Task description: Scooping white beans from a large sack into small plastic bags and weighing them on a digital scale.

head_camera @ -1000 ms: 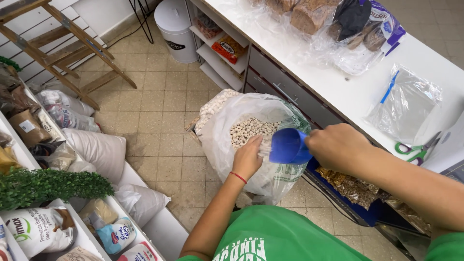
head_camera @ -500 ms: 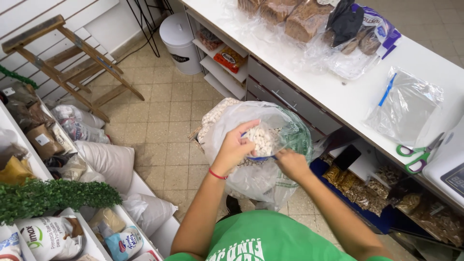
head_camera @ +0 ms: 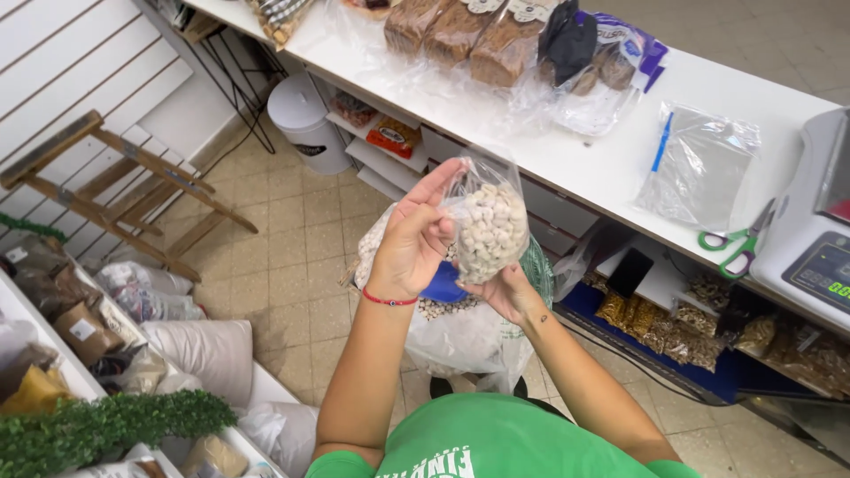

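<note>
I hold up a small clear bag of pale beans in front of me. My left hand grips its upper left side, fingers stretched up along the plastic. My right hand cups the bag from below. Under both hands stands a large open sack of the same beans on the floor, with a blue scoop lying in its mouth.
A white counter runs along the right with wrapped loaves, an empty zip bag, green-handled scissors and a scale. A white bin and wooden step ladder stand on the tiled floor. Shelved bags sit at left.
The scoop has left my right hand and lies in the sack. Both hands have lifted the small filled bag up out of the sack's mouth.
</note>
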